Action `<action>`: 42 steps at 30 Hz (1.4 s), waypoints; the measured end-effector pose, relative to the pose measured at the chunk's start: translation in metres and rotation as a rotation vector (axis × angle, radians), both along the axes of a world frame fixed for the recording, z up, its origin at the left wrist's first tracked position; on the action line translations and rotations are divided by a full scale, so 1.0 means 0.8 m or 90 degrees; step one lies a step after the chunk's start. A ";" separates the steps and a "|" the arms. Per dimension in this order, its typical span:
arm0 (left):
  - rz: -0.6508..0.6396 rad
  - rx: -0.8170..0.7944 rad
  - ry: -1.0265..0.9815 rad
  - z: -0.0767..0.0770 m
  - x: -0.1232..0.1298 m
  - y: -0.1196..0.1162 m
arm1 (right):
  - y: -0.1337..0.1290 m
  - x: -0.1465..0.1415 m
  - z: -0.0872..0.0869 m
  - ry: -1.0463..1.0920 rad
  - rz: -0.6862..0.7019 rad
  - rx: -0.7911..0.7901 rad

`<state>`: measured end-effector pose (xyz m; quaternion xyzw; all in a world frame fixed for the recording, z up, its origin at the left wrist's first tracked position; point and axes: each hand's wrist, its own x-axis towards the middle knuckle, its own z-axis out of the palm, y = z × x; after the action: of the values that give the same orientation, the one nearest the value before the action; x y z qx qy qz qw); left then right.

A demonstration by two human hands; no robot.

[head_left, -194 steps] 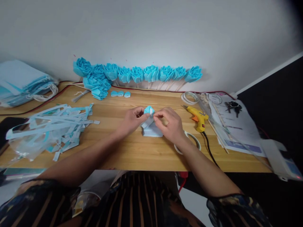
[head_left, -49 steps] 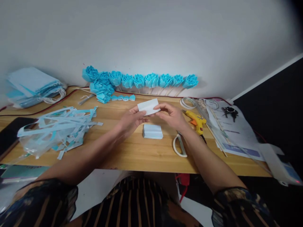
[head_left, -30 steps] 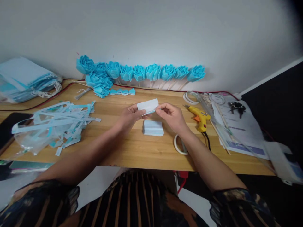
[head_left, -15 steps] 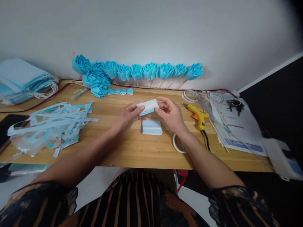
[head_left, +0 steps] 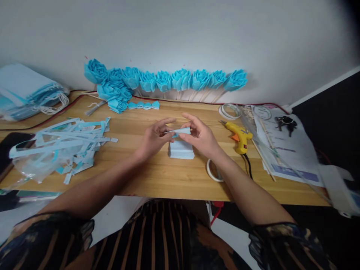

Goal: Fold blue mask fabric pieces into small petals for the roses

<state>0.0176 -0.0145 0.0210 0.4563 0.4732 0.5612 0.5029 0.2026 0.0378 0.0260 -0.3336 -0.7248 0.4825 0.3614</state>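
Observation:
Between my two hands is a small white and light-blue piece of fabric (head_left: 181, 131), seen nearly edge-on and folded over. My left hand (head_left: 157, 137) pinches its left end with thumb and fingers. The fingers and thumb of my right hand (head_left: 198, 133) close on its right end. Just below it, a neat stack of white cut pieces (head_left: 181, 150) sits on the wooden table (head_left: 157, 176). A short row of folded blue pieces (head_left: 143, 105) lies farther back.
Blue fabric flowers (head_left: 173, 79) on sticks lean along the wall. Cut strips (head_left: 75, 140) heap at left, before a bag of masks (head_left: 28, 90). Rightward lie a yellow glue gun (head_left: 239, 137), tape rolls (head_left: 230, 111), keys (head_left: 286, 123) and papers (head_left: 292, 150). A phone (head_left: 14, 150) lies far left.
The piece has gone from lying open, its white face showing, to folded and nearly edge-on. My fingers have shifted around it, and the whole view has moved slightly.

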 end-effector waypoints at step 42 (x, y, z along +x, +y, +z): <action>-0.055 -0.088 -0.212 0.008 -0.008 0.002 | 0.004 0.010 0.006 0.069 0.038 0.184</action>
<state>0.0114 -0.0131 0.0271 0.3414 0.4011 0.5731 0.6278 0.2105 0.0408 0.0306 -0.2303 -0.7756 0.4011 0.4294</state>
